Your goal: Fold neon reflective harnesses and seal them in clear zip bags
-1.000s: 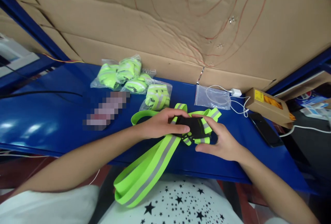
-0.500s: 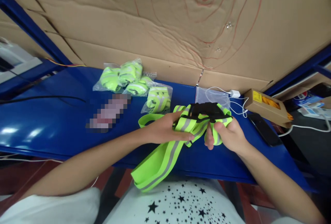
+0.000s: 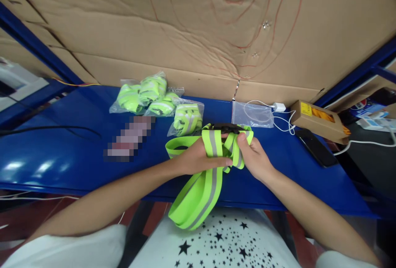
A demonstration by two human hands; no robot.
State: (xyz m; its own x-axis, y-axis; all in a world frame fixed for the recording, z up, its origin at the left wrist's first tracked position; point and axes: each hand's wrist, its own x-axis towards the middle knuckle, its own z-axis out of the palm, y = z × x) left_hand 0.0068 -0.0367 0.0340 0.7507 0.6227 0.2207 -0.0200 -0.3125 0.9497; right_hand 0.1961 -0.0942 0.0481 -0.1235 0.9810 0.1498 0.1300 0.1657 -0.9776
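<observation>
A neon-green reflective strap with a grey stripe is held between both hands above the blue table. My left hand is closed on it, thumb stretched across the front. My right hand pinches folded loops of the same strap at the right. A black buckle sits along the top of the bundle, partly covered by strap. One long loop hangs down past the table's front edge, and another spreads to the left behind my left wrist. Some of my fingers are hidden behind the strap.
Several clear bags of rolled green straps lie at the back of the blue table. An empty-looking plastic bag, a white charger, a cardboard box and a black phone are at the right. Cardboard stands behind.
Both hands have moved slightly left with the strap, my right hand coming closer to my left. The buckle has turned edge-on, and strap now lies over my left fingers.
</observation>
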